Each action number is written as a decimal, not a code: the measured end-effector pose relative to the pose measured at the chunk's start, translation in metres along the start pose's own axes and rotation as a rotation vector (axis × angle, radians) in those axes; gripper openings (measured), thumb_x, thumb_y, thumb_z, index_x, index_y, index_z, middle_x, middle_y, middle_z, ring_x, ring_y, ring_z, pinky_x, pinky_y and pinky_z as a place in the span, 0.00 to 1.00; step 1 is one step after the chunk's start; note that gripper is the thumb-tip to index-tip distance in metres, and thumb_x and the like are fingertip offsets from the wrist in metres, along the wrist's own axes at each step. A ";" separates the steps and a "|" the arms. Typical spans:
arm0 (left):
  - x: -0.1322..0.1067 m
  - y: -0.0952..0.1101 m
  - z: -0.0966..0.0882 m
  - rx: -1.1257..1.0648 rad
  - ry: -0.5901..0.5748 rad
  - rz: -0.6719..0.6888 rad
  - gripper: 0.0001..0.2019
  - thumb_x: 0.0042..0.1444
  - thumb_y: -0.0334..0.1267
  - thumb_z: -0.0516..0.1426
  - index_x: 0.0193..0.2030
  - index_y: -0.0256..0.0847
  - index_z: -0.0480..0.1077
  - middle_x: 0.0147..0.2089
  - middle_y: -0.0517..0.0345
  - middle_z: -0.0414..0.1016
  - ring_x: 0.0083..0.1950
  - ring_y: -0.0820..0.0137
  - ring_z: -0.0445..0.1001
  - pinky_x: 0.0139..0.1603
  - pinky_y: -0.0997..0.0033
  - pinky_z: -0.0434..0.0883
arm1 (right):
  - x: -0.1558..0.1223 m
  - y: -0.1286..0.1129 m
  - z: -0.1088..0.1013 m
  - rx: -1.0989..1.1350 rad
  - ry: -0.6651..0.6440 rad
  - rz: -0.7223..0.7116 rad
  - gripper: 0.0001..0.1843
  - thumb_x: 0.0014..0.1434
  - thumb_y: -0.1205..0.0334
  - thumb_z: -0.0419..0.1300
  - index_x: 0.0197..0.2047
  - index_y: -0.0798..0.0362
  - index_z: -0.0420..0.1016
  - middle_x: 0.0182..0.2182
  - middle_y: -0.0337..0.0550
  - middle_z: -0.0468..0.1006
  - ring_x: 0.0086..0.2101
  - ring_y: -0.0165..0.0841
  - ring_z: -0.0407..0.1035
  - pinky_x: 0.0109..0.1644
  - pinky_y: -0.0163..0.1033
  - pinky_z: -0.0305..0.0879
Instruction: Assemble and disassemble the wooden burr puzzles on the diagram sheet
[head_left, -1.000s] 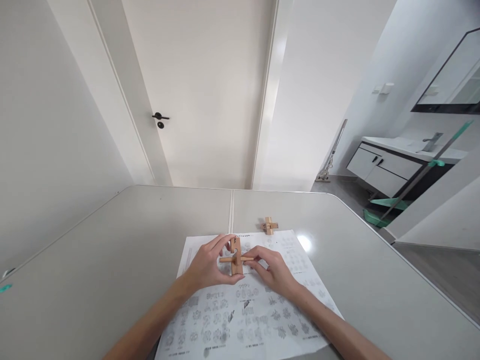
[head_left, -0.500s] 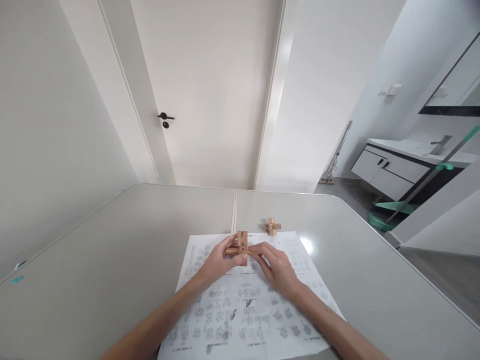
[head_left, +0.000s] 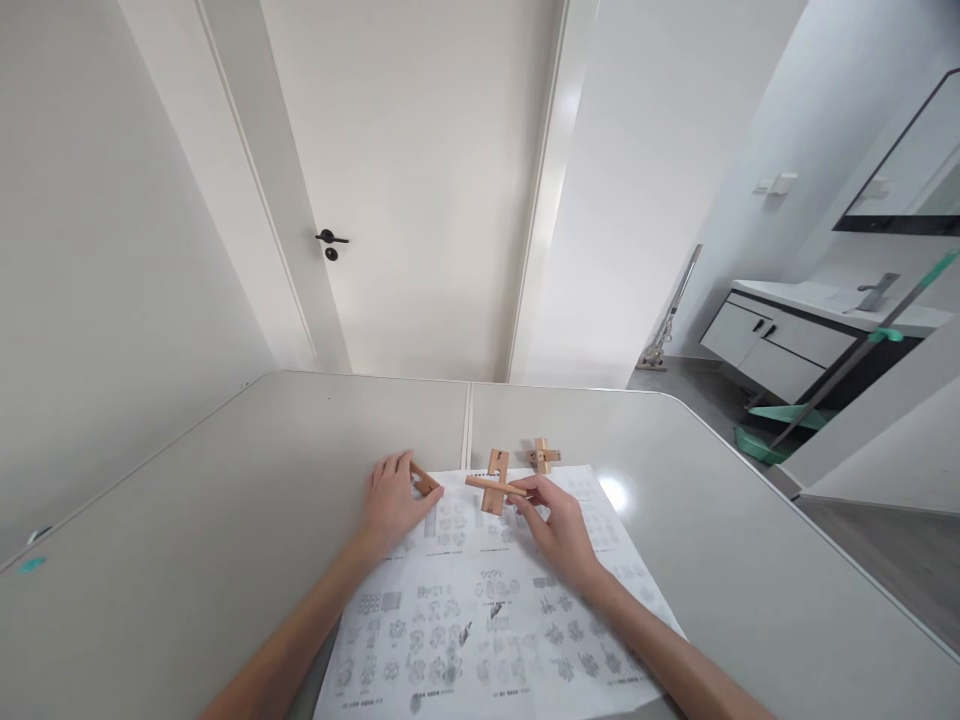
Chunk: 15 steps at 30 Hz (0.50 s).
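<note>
From the head camera: gripping a short wooden piece [head_left: 425,481] in the left hand [head_left: 390,502], with fingers and thumb closed around it, at the far left corner of a printed sheet [head_left: 442,645]. Pinching a slim wooden rod [head_left: 484,484] near one end between the fingers of the right hand [head_left: 559,525], above the sheet's far part. Holding it across a notched wooden block [head_left: 492,503]; hard to tell whether slotted in or merely touching. Also visible on the surface [head_left: 262,530], at the sheet's far edge: a crossed wooden assembly [head_left: 542,457]. Likely to let the block pivot or drop if only loosely seated, given so narrow a pinch. Could jam or chip the notch by twisting the rod at an angle. Might also nudge the crossed assembly, near the right hand, with a wide sweep.
</note>
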<state>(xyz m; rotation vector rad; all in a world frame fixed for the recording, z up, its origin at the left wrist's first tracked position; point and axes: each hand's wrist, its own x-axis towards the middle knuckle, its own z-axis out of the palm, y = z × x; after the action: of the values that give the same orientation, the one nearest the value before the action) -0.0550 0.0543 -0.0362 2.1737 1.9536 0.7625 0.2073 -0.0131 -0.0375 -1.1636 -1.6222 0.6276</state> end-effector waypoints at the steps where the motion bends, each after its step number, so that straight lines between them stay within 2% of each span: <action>1: -0.001 0.001 0.000 0.010 -0.008 0.000 0.33 0.53 0.49 0.63 0.63 0.36 0.66 0.64 0.38 0.69 0.67 0.43 0.62 0.67 0.40 0.57 | 0.000 0.000 0.000 0.013 -0.001 0.020 0.13 0.69 0.50 0.56 0.44 0.49 0.76 0.37 0.47 0.82 0.36 0.40 0.76 0.30 0.38 0.70; 4: -0.008 0.013 -0.007 -0.086 -0.025 0.107 0.36 0.51 0.48 0.65 0.66 0.40 0.64 0.70 0.38 0.60 0.72 0.42 0.52 0.68 0.39 0.57 | 0.001 -0.001 0.000 0.052 -0.007 0.057 0.14 0.68 0.49 0.58 0.43 0.50 0.76 0.36 0.46 0.82 0.34 0.39 0.76 0.29 0.38 0.69; 7: -0.017 0.030 -0.019 -0.339 -0.184 0.362 0.42 0.54 0.46 0.65 0.73 0.52 0.53 0.75 0.48 0.51 0.75 0.48 0.50 0.66 0.48 0.65 | 0.000 -0.003 -0.001 0.085 -0.042 0.059 0.13 0.67 0.49 0.58 0.43 0.50 0.76 0.35 0.46 0.82 0.33 0.39 0.76 0.31 0.39 0.70; 9: -0.023 0.039 -0.025 -0.459 -0.284 0.411 0.52 0.50 0.48 0.68 0.76 0.55 0.44 0.77 0.48 0.48 0.74 0.49 0.53 0.65 0.50 0.67 | -0.001 -0.004 0.000 0.102 -0.086 0.045 0.13 0.68 0.50 0.58 0.44 0.50 0.76 0.34 0.45 0.82 0.33 0.38 0.76 0.33 0.39 0.71; 11: -0.027 0.045 -0.027 -0.543 -0.352 0.422 0.55 0.48 0.50 0.70 0.76 0.55 0.42 0.75 0.47 0.52 0.72 0.50 0.59 0.66 0.50 0.67 | -0.003 -0.005 0.001 0.124 -0.147 0.019 0.12 0.67 0.51 0.58 0.44 0.50 0.76 0.35 0.44 0.82 0.32 0.37 0.76 0.35 0.40 0.72; 15: -0.028 0.047 -0.026 -0.597 -0.353 0.480 0.43 0.47 0.48 0.71 0.69 0.51 0.60 0.66 0.50 0.70 0.64 0.54 0.70 0.66 0.52 0.67 | -0.005 -0.009 0.003 0.168 -0.220 0.014 0.11 0.67 0.51 0.60 0.43 0.50 0.76 0.35 0.44 0.83 0.32 0.36 0.77 0.38 0.40 0.73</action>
<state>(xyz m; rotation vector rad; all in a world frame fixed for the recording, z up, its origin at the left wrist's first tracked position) -0.0249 0.0140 -0.0022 2.1905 0.8918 0.8113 0.2011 -0.0208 -0.0330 -1.0110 -1.7088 0.9095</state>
